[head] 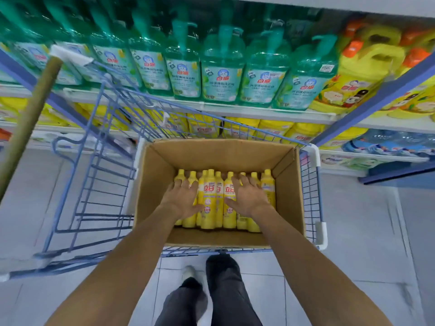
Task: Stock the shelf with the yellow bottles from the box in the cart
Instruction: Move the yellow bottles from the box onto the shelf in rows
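Box: a brown corrugated cardboard box (211, 154), open at the top with matte inner walls, is sitting in the right end of a blue wire-grid shopping cart (106, 147).
Task's bottles: slim yellow plastic bottles (213, 208) with tapered yellow caps and red-lettered labels are sitting packed side by side in the box, caps pointing to its far wall. Whether they are standing fully upright I cannot tell.
Left hand: the left hand (182, 198) is reaching into the box. Its grip is wide and holding nothing, with fingers spread and nearly straight, resting across the bottles at the left of the pack.
Right hand: the right hand (250, 196) is reaching in at the right of the pack, its grip also wide and holding nothing, fingers fanning over the bottle shoulders.
Shelf: a white metal shelf (235, 110) is running behind the cart. It is carrying glossy translucent green pump bottles (221, 74) and, to the right, squat yellow jugs with orange caps (367, 64).
Lower tier: more yellow labelled containers (270, 131) are showing through the cart's wire.
Floor: pale grey smooth tiles (364, 231) are lying under the cart, and the person's dark trousers (226, 290) are showing below the box.
Pole: a dull olive round pole (28, 118) is slanting across the left edge.
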`<state>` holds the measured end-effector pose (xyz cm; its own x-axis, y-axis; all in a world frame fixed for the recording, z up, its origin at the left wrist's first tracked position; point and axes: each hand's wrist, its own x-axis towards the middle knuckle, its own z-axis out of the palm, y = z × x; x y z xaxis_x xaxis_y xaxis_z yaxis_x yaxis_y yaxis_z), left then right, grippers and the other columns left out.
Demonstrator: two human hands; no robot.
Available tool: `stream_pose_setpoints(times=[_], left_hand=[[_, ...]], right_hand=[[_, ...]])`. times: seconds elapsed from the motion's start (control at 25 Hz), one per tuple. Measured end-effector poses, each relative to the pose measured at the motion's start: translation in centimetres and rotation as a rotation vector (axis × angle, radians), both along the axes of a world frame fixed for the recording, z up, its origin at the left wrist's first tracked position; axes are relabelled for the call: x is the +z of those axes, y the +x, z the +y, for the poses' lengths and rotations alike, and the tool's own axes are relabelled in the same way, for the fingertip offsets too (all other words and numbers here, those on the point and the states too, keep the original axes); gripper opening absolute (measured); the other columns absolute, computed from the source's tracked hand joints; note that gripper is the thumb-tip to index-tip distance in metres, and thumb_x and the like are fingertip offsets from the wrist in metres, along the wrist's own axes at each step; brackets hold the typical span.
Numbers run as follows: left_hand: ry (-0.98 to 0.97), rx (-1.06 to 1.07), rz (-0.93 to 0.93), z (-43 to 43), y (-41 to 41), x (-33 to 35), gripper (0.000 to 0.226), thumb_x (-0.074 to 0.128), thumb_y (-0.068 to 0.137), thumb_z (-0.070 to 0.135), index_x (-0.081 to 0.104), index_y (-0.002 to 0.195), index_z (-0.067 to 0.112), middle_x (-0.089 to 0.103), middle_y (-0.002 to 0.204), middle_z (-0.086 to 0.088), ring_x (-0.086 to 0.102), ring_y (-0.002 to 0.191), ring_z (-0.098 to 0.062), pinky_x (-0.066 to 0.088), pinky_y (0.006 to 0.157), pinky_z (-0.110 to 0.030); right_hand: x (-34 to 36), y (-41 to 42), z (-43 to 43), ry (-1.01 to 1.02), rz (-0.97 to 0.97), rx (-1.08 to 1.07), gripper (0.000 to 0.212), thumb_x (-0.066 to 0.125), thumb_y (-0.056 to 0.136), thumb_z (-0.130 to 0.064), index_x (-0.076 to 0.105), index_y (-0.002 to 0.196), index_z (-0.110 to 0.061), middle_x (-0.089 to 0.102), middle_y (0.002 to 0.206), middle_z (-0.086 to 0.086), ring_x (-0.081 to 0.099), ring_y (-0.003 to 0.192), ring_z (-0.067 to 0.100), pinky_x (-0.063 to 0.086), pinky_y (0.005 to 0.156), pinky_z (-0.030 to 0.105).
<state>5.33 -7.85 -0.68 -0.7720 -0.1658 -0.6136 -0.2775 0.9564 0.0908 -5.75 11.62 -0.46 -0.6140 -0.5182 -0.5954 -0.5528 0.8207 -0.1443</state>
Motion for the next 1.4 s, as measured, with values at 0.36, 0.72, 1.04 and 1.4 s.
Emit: stream_pose_setpoints(times=[0.36, 0.72, 1.04, 1.4], left_hand=[[0.118, 0.035, -0.101, 0.5, -4.6, -9.0, 0.085, 0.052, 0.093, 0.062, 0.023, 0.156, 0.013, 0.039, 0.152, -0.016, 0.037, 0.14, -0.035, 0.037, 0.114, -0.047], [0.151, 0.221, -0.083, -6.9, -4.3, -14.7, 0.075, 0.058, 0.093, 0.054, 0.035, 0.148, 0.009, 0.045, 0.143, -0.022, 0.044, 0.132, -0.04, 0.037, 0.11, -0.045], [0.305, 0.312, 0.075, -8.6, -6.9, -21.3, 0.06, 0.07, 0.087, 0.044, 0.051, 0.131, 0.007, 0.055, 0.132, -0.021, 0.051, 0.125, -0.04, 0.046, 0.1, -0.047], [0.426, 0.554, 0.16, -6.9, -8.3, -27.0, 0.071, 0.082, 0.078, 0.018, 0.047, 0.14, 0.006, 0.051, 0.14, -0.018, 0.048, 0.133, -0.036, 0.042, 0.103, -0.037]], right_hand=[[-8.1, -2.5, 0.9, 0.03, -0.098, -0.098, 0.079, 0.052, 0.097, -0.058, 0.023, 0.157, -0.015, 0.03, 0.159, 0.014, 0.027, 0.148, 0.034, 0.041, 0.113, 0.049], [-13.5, -3.4, -5.4, -0.025, -0.163, -0.136, 0.078, 0.051, 0.098, -0.056, 0.028, 0.155, -0.01, 0.034, 0.156, 0.015, 0.032, 0.145, 0.035, 0.042, 0.11, 0.047], [-19.3, -3.0, -10.1, -0.104, -0.133, -0.229, 0.075, 0.061, 0.094, -0.055, 0.04, 0.144, -0.003, 0.044, 0.148, 0.017, 0.043, 0.138, 0.036, 0.044, 0.103, 0.043], [-22.8, -3.0, -10.3, -0.317, -0.091, -0.421, 0.083, 0.085, 0.075, -0.034, 0.046, 0.14, -0.002, 0.053, 0.14, 0.022, 0.048, 0.131, 0.039, 0.043, 0.106, 0.038]])
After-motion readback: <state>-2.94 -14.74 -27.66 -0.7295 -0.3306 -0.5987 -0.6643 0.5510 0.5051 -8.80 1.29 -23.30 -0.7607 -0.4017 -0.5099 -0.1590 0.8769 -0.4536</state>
